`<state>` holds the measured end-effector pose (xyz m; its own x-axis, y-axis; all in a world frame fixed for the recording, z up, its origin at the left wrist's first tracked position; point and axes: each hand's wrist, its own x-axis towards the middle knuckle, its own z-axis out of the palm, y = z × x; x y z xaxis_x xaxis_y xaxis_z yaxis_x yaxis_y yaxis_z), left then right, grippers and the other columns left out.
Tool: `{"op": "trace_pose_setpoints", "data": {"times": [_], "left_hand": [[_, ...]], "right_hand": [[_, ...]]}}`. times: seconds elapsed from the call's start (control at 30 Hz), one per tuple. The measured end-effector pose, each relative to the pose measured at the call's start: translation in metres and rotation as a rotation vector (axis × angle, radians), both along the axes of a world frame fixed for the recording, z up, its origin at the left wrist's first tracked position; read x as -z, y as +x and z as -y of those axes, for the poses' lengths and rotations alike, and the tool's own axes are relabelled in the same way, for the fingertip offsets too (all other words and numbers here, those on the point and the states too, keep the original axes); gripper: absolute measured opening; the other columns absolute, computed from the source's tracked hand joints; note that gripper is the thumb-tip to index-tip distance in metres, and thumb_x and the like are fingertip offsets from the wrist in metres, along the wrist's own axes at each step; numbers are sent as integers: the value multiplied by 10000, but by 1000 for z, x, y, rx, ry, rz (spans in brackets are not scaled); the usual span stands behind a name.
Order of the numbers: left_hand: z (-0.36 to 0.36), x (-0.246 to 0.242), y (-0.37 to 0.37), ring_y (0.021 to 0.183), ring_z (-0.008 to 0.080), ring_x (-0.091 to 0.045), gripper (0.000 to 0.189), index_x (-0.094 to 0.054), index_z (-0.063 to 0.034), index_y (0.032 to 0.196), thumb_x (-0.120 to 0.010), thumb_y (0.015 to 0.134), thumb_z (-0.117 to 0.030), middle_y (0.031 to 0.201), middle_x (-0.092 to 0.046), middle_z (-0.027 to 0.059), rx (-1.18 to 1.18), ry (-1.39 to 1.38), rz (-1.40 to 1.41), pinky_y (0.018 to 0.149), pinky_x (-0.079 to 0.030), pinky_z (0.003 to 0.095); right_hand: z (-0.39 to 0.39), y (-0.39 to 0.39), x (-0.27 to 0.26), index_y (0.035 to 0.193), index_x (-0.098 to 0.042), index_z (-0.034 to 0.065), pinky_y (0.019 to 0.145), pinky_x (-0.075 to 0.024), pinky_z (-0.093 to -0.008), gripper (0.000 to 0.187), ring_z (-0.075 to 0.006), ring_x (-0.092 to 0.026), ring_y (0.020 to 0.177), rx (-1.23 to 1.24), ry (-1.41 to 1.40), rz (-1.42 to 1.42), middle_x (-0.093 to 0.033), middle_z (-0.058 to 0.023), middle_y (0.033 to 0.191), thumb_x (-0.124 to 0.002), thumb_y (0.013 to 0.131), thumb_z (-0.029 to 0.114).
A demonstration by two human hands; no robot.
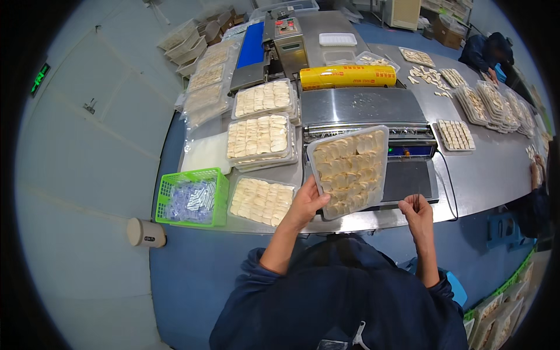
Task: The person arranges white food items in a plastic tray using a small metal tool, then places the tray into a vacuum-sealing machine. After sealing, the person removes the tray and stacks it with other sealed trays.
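My left hand (307,202) grips the lower left edge of a clear plastic tray (350,173). The tray is tilted up and filled with overlapping rows of pale, thin slices of food. Behind it stands a cling film wrapping machine (363,105) with a yellow roll of film (348,77) on top and a dark plate (409,179) at its front. Over that plate's front edge, my right hand (418,214) pinches a thin dark tool (417,201), possibly tweezers. To the left lies a single filled tray (262,200), with stacked filled trays (258,138) beyond it.
A green plastic basket (221,197) of small packets sits at the table's left corner. A machine with a blue belt (251,43) stands behind the stacks. A black cable (450,183) hangs over the front edge. Rightward are more filled trays (456,134) and co-workers (485,52).
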<state>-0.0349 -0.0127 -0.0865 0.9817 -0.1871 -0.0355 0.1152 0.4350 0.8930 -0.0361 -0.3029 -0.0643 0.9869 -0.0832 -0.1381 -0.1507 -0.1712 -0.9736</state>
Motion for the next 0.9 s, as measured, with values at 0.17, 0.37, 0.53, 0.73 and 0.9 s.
{"op": "trace_pose_setpoints", "data": {"times": [0.17, 0.37, 0.53, 0.73, 0.9], "left_hand": [[0, 12, 7, 1201, 203, -451, 659, -310, -23, 1357, -655, 802, -106, 1307, -455, 100, -10, -68, 12, 1003, -358, 347], [5, 24, 7, 1252, 260, -412, 616, -261, -30, 1380, -567, 845, -50, 1361, -404, 135, 43, -304, -196, 1005, -379, 401], [14, 32, 8, 1260, 284, -400, 659, -209, -52, 1408, -558, 848, -62, 1391, -364, 139, 116, -428, -193, 1023, -354, 418], [22, 44, 10, 1264, 294, -395, 645, -241, -55, 1401, -561, 840, -57, 1379, -385, 137, 172, -593, -244, 1043, -322, 427], [15, 37, 15, 1254, 276, -406, 624, -280, -41, 1383, -565, 828, -36, 1354, -420, 129, 86, -438, -119, 1040, -323, 416]], "right_hand": [[-2, -1, 34, 969, -601, -16, 579, -404, -202, 220, -51, -489, 652, 33, 11, -20, -582, -5, 780, -590, 883, 186], [-10, -2, 45, 1151, -548, -38, 718, -477, -233, 373, -98, -572, 827, 8, 258, 5, -620, -62, 988, -577, 901, 236], [-15, -5, 33, 1159, -542, -43, 774, -468, -237, 381, -105, -575, 880, -34, 319, 88, -622, -71, 1023, -584, 901, 234], [-24, -15, 0, 1143, -549, -42, 801, -439, -218, 334, -94, -564, 888, -32, 190, 201, -622, -67, 1029, -582, 901, 185], [-20, -2, 22, 1164, -537, -25, 790, -440, -216, 358, -86, -558, 877, -16, 358, 100, -622, -39, 1011, -603, 885, 190]]}}
